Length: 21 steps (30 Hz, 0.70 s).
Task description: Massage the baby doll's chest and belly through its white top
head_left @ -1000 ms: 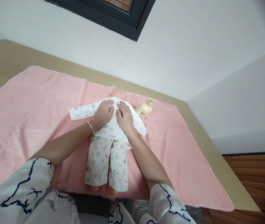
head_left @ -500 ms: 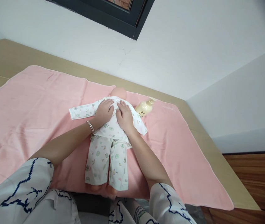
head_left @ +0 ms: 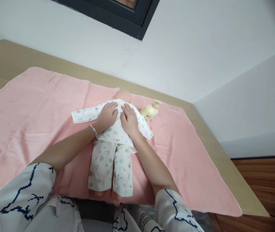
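A baby doll (head_left: 123,95) lies on a pink blanket (head_left: 181,145), its bald head toward the wall and its feet toward me. It wears a white printed long-sleeved top (head_left: 114,132) and matching trousers (head_left: 101,166). My left hand (head_left: 108,113) rests flat on the left part of the doll's upper body, a bracelet (head_left: 93,131) on its wrist. On the right part lies my right hand (head_left: 129,119), fingers stretched out. The two hands are a little apart, holding nothing. Close to the doll's right-side sleeve, a cream pump bottle (head_left: 150,111) lies tilted on the blanket.
The blanket covers much of a tan table (head_left: 245,196), whose far edge meets a white wall (head_left: 176,54). A dark window frame (head_left: 118,21) is set above. Wooden flooring (head_left: 263,177) shows at the lower right, beyond the table edge.
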Each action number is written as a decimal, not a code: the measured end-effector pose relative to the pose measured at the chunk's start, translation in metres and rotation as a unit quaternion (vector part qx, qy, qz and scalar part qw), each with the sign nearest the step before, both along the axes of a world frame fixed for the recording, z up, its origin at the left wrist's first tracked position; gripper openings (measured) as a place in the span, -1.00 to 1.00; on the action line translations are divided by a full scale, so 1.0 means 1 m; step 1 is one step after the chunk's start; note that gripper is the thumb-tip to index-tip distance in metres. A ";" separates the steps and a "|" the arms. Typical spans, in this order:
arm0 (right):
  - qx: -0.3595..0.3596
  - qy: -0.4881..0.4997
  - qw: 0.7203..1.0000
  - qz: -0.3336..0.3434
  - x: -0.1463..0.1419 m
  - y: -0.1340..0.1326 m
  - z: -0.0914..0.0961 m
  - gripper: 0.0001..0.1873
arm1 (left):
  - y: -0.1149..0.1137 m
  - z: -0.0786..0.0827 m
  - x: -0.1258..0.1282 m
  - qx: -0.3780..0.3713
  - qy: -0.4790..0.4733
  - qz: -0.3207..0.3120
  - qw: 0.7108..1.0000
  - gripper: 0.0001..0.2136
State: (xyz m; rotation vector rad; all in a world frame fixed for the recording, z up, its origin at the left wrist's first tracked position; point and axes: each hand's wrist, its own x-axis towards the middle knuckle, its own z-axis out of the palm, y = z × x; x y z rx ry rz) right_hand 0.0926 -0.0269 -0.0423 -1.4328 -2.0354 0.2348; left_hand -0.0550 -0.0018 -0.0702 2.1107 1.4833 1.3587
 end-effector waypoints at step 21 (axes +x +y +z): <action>0.031 0.026 0.999 -0.013 0.005 0.000 0.004 -0.50 | 0.000 0.001 -0.001 -0.007 -0.006 -0.004 1.000 -0.65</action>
